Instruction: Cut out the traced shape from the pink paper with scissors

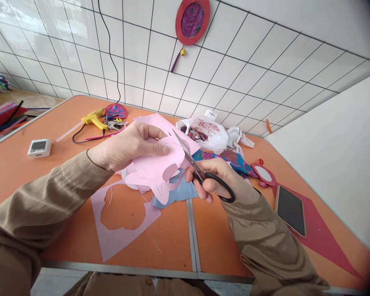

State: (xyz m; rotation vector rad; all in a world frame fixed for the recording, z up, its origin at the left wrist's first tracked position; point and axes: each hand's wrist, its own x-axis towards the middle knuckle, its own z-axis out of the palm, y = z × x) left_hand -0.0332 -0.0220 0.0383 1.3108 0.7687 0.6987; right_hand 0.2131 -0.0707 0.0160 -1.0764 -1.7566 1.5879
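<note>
My left hand (138, 144) pinches a pink sheet (156, 166), partly cut, with pencil lines and a curled edge, between thumb and fingers. My right hand (214, 176) grips black-handled scissors (189, 156); their blades point up and left at the sheet's right edge. Whether the blades are parted is hard to make out. Below the raised sheet a light blue piece (175, 196) lies on the orange table (160, 242). A pink offcut (106, 242) with a large hole rests flat at front left.
A yellow glue gun (94, 120) and keys (114, 124) lie at back left, near a small white box (39, 148). A plastic bag (214, 133) and patterned cloth (240, 162) are at the back. A phone (290, 209) sits on a red sheet (323, 242) at right.
</note>
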